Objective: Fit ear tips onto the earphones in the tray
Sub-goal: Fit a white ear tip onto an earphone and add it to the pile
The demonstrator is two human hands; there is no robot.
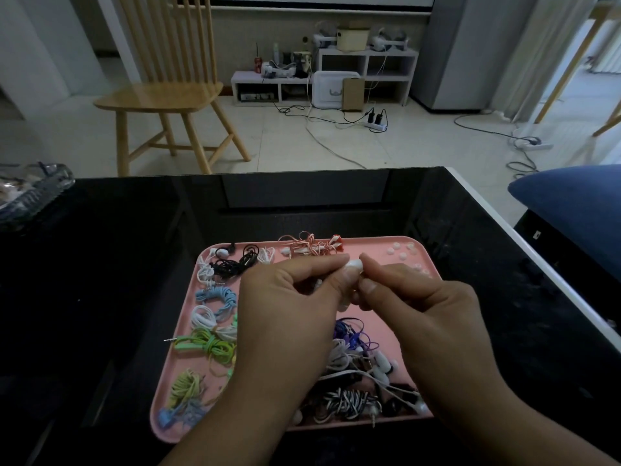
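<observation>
White ear tip (355, 264) sits pinched between both hands, held above the middle of the pink tray (376, 245). Left hand (289, 297): thumb and forefinger curled in, pinching the white earbud body from the left; most of the bud is hidden behind the fingers. Right hand (416, 297): fingers curled narrow, thumb and forefinger on the tip from the right. Can't tell whether the tip is already seated on the nozzle.

Handling, my read: tip looks like soft silicone, near weightless, squashes easily, likely slippery. Grip it by the skirt edge, not the dome, so the core bore stays open. The bud is rigid plastic, so hold the body, not the cable.

Spare ear tips (403, 252) lie loose in the tray's far right corner. Coiled earphones fill the rest: red-and-white bundle (311, 247) at the far edge, black-and-white bundle (232, 262) far left, blue coil (216, 295), green coil (205, 346), striped cable (349, 400) near edge, purple one (351, 332) under the hands.

Tray rests on a black glossy table (117, 264). Wooden chair (168, 92) beyond.
</observation>
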